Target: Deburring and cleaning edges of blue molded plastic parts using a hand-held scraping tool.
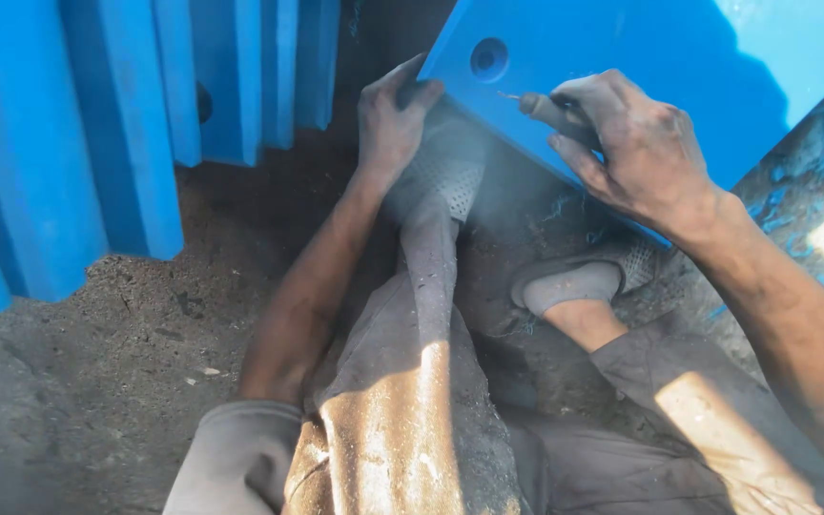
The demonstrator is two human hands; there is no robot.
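The left hand [391,119], dusty and curled shut, clamps the lower corner of a smooth, flat blue panel [612,67] with a round hole just right of the fingers, while the right hand [636,148] is closed around a small grey tool [545,110] whose thin tip touches the panel's painted face between the two hands. Below the hands lie the person's legs in coarse, dust-caked grey trousers and mesh shoes [450,167], one shoe braced beneath the panel edge. Left of the left hand stands a row of ribbed blue uprights [126,124] on gritty brown dirt ground [97,362].
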